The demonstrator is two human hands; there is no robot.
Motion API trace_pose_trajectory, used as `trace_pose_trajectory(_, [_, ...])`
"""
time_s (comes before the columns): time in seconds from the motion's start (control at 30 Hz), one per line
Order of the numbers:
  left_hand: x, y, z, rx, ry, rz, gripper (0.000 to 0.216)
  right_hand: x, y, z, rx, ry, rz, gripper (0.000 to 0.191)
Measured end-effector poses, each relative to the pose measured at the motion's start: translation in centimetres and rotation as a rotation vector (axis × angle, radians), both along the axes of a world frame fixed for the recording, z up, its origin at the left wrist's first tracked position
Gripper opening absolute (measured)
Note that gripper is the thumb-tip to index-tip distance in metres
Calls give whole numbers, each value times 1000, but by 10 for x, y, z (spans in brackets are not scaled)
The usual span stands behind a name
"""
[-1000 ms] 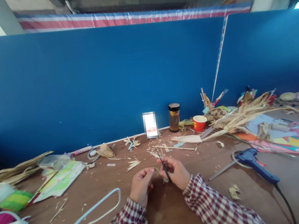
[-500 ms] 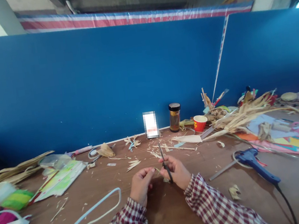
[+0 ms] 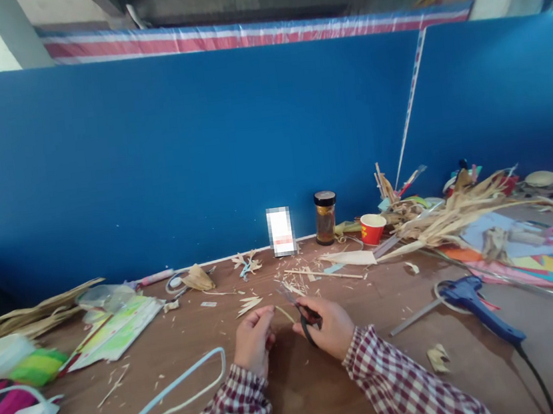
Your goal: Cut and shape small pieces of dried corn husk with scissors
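**Holding a thin strip [image 3: 284,313] with scissors [image 3: 304,325] at the ready**

Pinches 1 end of the thin strip in the left hand [image 3: 254,344], with thumb and forefinger pressed together. Grips the scissors in the right hand [image 3: 332,328], with fingers curled about the black handles and blades pointing forward, toward a scatter of fine cuttings [image 3: 296,284]. Cannot tell, through the blur, whether to call the blades parted or closed.

Bows the strip across the gap between the 2 hands, above the brown table [image 3: 291,400], as far as the right thumb. Hard to tell whether pinched there or merely touching.

Looks like a step of shaping or trimming the strip, judging by the scissors and cuttings. Seems to call, for any cut, for a steady left pinch and for turning the blades onto the strip.

Works just short of some pale slivers [image 3: 249,305] and a thin stick [image 3: 323,273], and well apart from a blue glue gun [image 3: 481,308] to the right.
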State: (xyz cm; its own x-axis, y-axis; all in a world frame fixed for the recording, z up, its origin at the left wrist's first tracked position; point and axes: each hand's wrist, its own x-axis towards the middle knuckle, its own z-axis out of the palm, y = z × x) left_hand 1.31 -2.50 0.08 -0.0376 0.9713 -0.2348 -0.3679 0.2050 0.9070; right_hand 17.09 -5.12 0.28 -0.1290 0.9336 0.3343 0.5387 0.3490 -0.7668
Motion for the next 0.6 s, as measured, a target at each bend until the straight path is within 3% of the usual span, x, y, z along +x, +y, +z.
trace_pose_trajectory(0.1, [-2, 1, 3, -29, -25, 50, 31, 3, -4, 6, 81, -205, -12, 30])
trace_pose_trajectory(0.27, [-4, 1, 3, -40, -26, 89, 31, 4, -6, 9, 75, -394, -17, 33])
trace_pose_trajectory(0.6, [-2, 0, 1, 13, 57, 15, 32, 4, -6, 11, -10, -456, -8, 32])
